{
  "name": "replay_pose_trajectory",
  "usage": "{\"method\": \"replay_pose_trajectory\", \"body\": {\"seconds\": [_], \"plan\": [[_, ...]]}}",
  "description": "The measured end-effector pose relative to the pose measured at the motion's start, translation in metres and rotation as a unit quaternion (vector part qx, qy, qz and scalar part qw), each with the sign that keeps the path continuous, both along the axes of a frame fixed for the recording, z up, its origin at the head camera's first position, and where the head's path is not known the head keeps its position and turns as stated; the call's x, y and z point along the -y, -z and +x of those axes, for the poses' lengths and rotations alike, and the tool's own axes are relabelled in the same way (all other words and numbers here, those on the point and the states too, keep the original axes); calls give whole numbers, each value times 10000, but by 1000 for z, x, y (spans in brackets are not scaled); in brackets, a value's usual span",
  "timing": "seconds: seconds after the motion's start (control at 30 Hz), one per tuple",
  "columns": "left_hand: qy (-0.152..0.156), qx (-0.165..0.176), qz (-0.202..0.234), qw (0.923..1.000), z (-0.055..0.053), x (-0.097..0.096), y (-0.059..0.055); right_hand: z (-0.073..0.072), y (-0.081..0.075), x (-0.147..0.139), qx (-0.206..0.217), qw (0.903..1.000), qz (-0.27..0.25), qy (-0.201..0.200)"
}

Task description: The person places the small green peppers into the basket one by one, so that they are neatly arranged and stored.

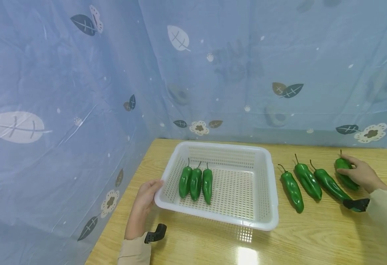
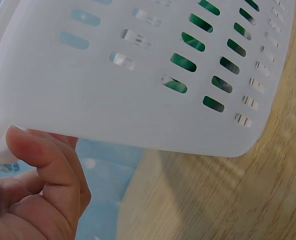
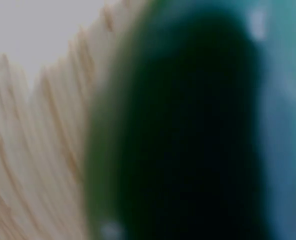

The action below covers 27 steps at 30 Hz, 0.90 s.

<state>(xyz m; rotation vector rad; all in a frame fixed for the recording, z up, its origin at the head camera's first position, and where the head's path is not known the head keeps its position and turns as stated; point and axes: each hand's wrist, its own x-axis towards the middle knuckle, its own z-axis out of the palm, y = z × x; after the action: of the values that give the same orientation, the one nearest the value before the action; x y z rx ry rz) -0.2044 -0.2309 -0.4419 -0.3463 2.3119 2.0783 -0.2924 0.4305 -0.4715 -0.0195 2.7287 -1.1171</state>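
At the left end of a white plastic basket (image 1: pixel 269 191), my left hand (image 1: pixel 145 195) grips the rim between thumb and fingers. The left wrist view shows that hand (image 2: pixel 42 185) at the basket's corner (image 2: pixel 87 100), its thumb curled at the edge. Three green peppers (image 1: pixel 195 184) lie side by side in the basket's left half, stems away from me. At the far right, my right hand (image 1: pixel 362 173) holds a green pepper (image 1: pixel 347 181) around its upper part, on the table. A blurred green pepper (image 3: pixel 188 125) fills much of the right wrist view.
Between the basket and my right hand lie more green peppers: one nearest the basket (image 1: pixel 293 191), a second (image 1: pixel 307 182) and a third (image 1: pixel 329 184) under the right wrist camera. The wooden table (image 1: pixel 196 239) meets a blue patterned curtain (image 1: pixel 233 73) behind and at left.
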Motion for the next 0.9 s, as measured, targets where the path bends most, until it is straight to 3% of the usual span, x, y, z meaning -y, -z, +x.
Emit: {"method": "replay_pose_trajectory", "body": {"seconds": [0.3, 0.67, 0.9], "plan": [[-88, 43, -8, 10000, 0, -2, -1, 4, 4, 1, -433, 9982, 83, 398], [-100, 101, -30, 9999, 0, -2, -2, 9, 15, 0, -618, 9939, -480, 776], [-110, 95, -95, 9998, 0, -2, -2, 8, 6, 5, -927, 9887, -712, 938]]}}
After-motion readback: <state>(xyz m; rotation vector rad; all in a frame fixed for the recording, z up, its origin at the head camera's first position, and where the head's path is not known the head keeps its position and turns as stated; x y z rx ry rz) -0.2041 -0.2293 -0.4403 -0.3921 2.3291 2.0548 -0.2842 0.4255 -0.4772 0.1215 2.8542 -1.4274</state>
